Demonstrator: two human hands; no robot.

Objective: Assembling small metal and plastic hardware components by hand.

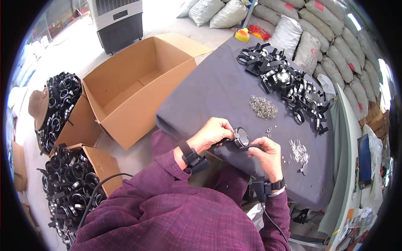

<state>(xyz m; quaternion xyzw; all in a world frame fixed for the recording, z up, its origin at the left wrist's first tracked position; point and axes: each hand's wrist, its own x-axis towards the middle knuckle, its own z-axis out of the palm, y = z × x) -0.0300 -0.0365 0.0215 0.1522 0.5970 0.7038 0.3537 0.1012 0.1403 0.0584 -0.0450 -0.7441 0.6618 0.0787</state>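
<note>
Metal ring [241,137], black straps [253,146]: at near edge of surface [197,100]. Left grip [228,133], right grip [256,148]: each pinched on a strap. Likely light; ring stiff, straps pliant; best taken by straps.

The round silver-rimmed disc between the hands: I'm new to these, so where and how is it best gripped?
Probably by the flat black strips, from left and right: they jut either side of the round silver-rimmed disc, leaving its face clear.

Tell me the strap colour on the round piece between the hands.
Black strap, on the silver-rimmed round piece; shows best in the head view.
</note>
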